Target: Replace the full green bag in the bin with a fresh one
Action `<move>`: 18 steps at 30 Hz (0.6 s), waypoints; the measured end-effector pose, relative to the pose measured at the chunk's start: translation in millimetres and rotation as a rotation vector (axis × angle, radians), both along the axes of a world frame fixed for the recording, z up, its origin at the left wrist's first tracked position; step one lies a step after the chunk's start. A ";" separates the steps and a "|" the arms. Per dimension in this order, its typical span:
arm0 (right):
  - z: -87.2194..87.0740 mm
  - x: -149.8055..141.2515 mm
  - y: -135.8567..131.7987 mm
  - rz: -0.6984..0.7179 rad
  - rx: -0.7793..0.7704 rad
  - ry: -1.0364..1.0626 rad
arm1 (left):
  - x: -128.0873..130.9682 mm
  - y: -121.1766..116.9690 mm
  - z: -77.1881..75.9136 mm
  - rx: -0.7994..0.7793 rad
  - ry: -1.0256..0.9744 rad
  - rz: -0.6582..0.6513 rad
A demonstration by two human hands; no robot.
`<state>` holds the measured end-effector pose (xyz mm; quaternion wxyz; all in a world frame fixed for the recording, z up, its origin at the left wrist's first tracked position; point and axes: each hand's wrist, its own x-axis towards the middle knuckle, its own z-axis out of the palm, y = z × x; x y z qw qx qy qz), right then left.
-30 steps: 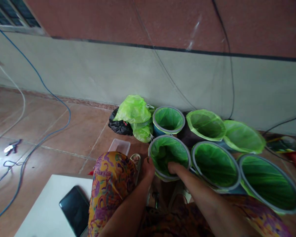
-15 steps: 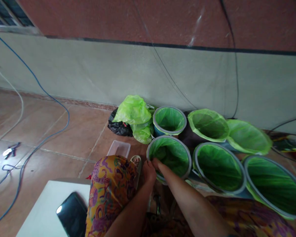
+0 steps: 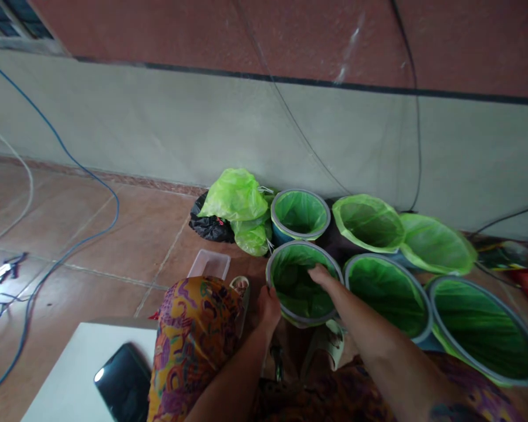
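Observation:
A small bin lined with a green bag (image 3: pixel 300 281) stands on the floor just ahead of my knees. My left hand (image 3: pixel 268 306) grips its near-left rim (image 3: pixel 276 302), fingers closed round the edge. My right hand (image 3: pixel 324 276) reaches across the opening to the right side of the rim, its fingers resting on the green liner; whether they pinch it is unclear. Several more green-lined bins (image 3: pixel 385 288) stand to the right and behind.
Tied green bags (image 3: pixel 237 199) and a black bag (image 3: pixel 207 225) lie against the wall. A clear plastic box (image 3: pixel 209 264) sits on the tiled floor. A white table (image 3: pixel 70 375) with a dark phone (image 3: pixel 122 382) is at lower left. Blue cable (image 3: pixel 70 252) trails across the floor.
My right hand has moved from the near-left rim, beside my left hand, across to the right side of the bin. My left hand has stayed on the rim.

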<state>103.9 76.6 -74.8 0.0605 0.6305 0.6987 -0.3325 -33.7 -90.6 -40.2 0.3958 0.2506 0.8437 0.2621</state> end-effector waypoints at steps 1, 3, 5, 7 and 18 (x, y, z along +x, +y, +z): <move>-2.4 3.0 -7.5 0.002 -0.034 -0.011 | 0.3 0.4 0.0 -0.005 0.005 -0.006; -5.0 3.4 -21.7 0.011 -0.063 -0.017 | 1.4 0.9 -0.8 -0.008 0.023 -0.010; -2.1 0.2 -29.1 0.028 -0.042 0.001 | 2.1 1.7 -2.5 -0.001 0.041 -0.003; 7.2 -1.1 -28.4 0.051 0.036 0.034 | 0.4 3.2 -3.9 0.009 0.051 0.013; 43.6 39.5 -68.0 0.055 0.225 -0.152 | -31.1 4.9 -6.6 0.049 0.139 0.291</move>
